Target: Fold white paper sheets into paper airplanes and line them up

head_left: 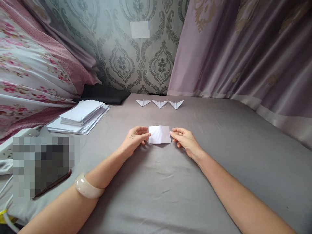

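A small white sheet of paper (160, 135) with crease lines is held up just over the grey cloth, its middle fold peaking at the top edge. My left hand (138, 138) pinches its left edge between thumb and fingers. On the opposite edge, my right hand (182, 138) has the paper between thumb and fingertips. Farther back lie three folded paper planes in a row: the left plane (143, 103), the middle plane (160, 104) and the right plane (175, 104). A pale bangle (89, 187) circles my left forearm.
A stack of white paper (81, 113) lies at the back left, in front of a black folded item (103, 93). Nearer on the left are a white power strip (20, 139) and a blurred-out dark object (52, 175). Curtains (231, 48) hang on the right, patterned wallpaper (119, 61) behind.
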The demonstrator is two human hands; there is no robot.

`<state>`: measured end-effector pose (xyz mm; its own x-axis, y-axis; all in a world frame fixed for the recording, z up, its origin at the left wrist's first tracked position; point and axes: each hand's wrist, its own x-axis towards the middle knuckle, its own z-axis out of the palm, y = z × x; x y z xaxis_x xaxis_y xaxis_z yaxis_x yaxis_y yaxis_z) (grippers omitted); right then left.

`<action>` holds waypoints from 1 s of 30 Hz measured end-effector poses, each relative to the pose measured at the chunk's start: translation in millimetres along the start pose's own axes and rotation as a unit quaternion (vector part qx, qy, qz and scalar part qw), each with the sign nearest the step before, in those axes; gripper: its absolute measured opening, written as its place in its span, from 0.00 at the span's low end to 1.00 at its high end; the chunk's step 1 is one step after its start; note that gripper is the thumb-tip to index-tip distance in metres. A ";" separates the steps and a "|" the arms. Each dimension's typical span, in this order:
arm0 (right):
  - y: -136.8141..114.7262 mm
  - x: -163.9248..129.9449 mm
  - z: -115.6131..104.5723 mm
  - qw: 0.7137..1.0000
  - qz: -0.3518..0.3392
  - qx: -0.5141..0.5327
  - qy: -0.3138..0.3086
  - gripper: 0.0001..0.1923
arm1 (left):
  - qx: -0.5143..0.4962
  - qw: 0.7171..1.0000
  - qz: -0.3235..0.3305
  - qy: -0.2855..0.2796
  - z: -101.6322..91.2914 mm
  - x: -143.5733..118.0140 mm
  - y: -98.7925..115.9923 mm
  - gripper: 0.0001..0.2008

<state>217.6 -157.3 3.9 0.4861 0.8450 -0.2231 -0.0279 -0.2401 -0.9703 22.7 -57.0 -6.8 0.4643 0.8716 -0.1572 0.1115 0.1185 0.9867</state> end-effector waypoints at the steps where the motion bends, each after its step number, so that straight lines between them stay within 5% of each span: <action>1: 0.4 0.0 0.1 1.000 -0.004 0.000 -0.002 0.15 | 0.005 1.000 0.002 0.001 0.4 -0.4 -0.1 0.24; 10: 4.8 3.5 -0.3 0.999 -0.019 -0.017 -0.019 0.17 | 0.067 0.998 -0.002 -0.010 1.5 -1.2 0.1 0.14; 13: 8.4 6.9 -0.5 0.993 -0.093 -0.063 0.026 0.21 | 0.136 0.984 0.106 0.040 2.8 -7.0 4.7 0.10; 15: 8.9 5.1 0.4 0.959 -0.220 -0.147 0.097 0.25 | 0.220 0.941 0.234 0.104 4.2 -12.1 8.0 0.07; 18: 7.1 -4.9 4.6 0.854 -0.400 -0.299 0.145 0.26 | 0.334 0.854 0.375 0.136 6.6 -18.3 9.8 0.05; 22: 8.0 -17.3 11.5 0.778 -0.453 -0.428 0.081 0.17 | 0.412 0.800 0.427 0.086 9.1 -23.1 7.4 0.07; 26: 13.7 -15.8 10.8 0.732 -0.482 -0.480 0.038 0.11 | 0.432 0.792 0.431 0.006 10.3 -26.8 8.8 0.06; 30: 15.6 -12.8 6.2 0.663 -0.527 -0.530 0.030 0.15 | 0.407 0.843 0.352 -0.010 7.0 -21.4 7.1 0.11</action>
<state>205.6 -168.9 -9.0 -0.2183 0.7978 0.5621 0.9698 0.2415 0.0340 19.7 -78.2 3.3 0.6817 0.5793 0.4468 0.3632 -0.7981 0.4807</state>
